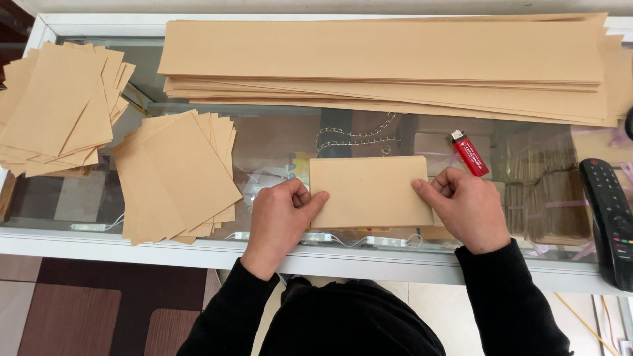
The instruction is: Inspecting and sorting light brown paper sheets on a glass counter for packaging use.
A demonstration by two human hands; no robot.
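A folded brown paper sheet (pixel 369 190) lies flat on the glass counter top (pixel 277 138) in front of me. My left hand (pixel 280 221) pinches its left edge with thumb and fingers. Its right edge is gripped the same way by my right hand (pixel 465 207). Both hands rest on the glass, and black sleeves cover my arms.
Two fanned piles of brown paper pieces lie at the left (pixel 175 175) and far left (pixel 56 105). A stack of long brown paper strips (pixel 389 62) spans the back. A red lighter (pixel 469 153) lies beside my right hand, a black remote (pixel 610 217) at the right edge.
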